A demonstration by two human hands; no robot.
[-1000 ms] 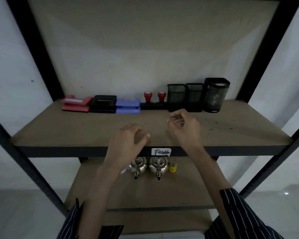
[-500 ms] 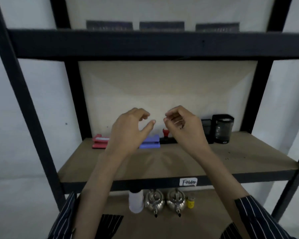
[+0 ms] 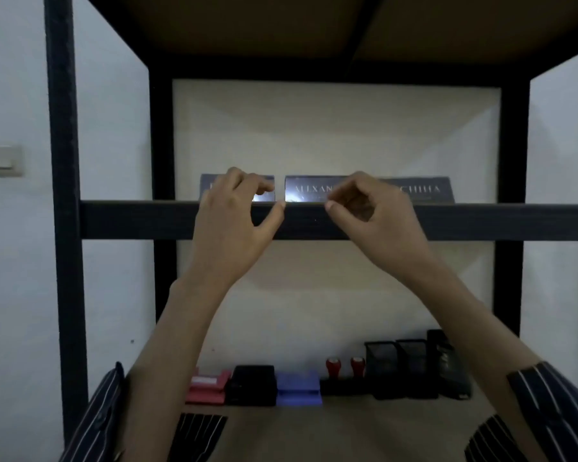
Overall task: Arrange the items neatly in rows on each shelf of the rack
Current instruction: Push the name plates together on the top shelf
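Looking up at the rack (image 3: 60, 161) from just under the upper shelf's front rail (image 3: 481, 221), both hands are raised in front of it and hold nothing. The left hand (image 3: 234, 221) has half-bent fingers with the thumb spread sideways, and the right hand (image 3: 377, 215) has its fingers curled in close to the thumb tip. Behind them three dark nameplates stand in a row on that shelf. The middle plate (image 3: 311, 190) reads "ALEXAN" until the right hand covers it, the right plate (image 3: 421, 191) ends in "CHIHA", and the left plate (image 3: 211, 186) is too hidden to read. Lower shelf, back row: red block (image 3: 207, 390), black block (image 3: 252, 385), blue block (image 3: 299, 390), red-topped stamps (image 3: 333, 366), mesh pen cups (image 3: 382, 365) — all side by side.
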